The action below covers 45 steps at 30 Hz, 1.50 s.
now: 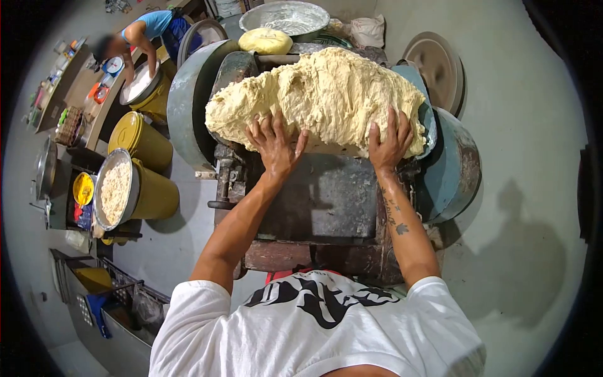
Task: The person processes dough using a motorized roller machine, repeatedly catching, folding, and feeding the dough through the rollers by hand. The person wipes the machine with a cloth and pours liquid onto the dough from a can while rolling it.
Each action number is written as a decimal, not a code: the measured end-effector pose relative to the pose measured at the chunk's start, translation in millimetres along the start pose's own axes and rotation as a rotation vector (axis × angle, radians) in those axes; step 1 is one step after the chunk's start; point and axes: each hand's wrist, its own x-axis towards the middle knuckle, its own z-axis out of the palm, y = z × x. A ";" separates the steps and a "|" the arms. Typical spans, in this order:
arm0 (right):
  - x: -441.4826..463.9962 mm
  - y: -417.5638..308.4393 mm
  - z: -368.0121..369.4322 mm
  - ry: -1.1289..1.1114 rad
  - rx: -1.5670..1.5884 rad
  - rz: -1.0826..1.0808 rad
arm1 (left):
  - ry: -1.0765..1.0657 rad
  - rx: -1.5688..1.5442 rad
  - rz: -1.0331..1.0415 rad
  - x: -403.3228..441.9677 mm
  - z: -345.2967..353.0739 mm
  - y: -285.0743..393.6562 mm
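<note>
One large, thick, pale-yellow mass of lumpy dough [320, 97] lies crosswise over the far part of a worn machine of blue-grey and dark metal [339, 201], running from left to right. The left grip [276, 147] is open, fingers spread and pressed on the dough's near side, left of its middle; the right grip [388, 147] is likewise open, spread against the near side close to the right end. Neither closes around it as far as can be seen; the underside is hidden.

The dough looks heavy, soft and slightly sticky, apt to sag or tear if pinched at one spot. It would be best held with both palms well apart, fingers wide and reaching underneath, sharing the weight.

Counted around it: one smaller, rounded yellow dough lump [265, 41] beyond its left half; one wide round metal basin dusted white [286, 17] at the far side; three yellow plastic barrels [157, 195] on the left, the nearest beside one metal basin of pale crumbly mix [115, 188]. One co-worker in a blue top [152, 28] stands far left, reaching into one basin of white powder [139, 87].
</note>
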 end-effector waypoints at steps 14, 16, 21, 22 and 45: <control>-32.2 -13.5 14.7 -0.014 0.058 0.074 | 0.012 0.009 -0.086 -37.2 29.6 0.6; -40.0 -16.3 18.9 -0.012 0.098 0.086 | 0.021 -0.008 -0.101 -42.8 34.3 3.3; -60.0 -20.7 30.5 -0.007 0.126 0.117 | 0.067 -0.065 -0.099 -61.4 56.2 2.7; -66.2 -18.1 34.5 -0.003 0.116 0.116 | 0.074 -0.074 -0.103 -70.5 62.4 0.2; 96.5 182.2 90.8 -0.868 0.414 0.515 | -0.726 -0.872 -0.502 81.2 -11.9 -180.5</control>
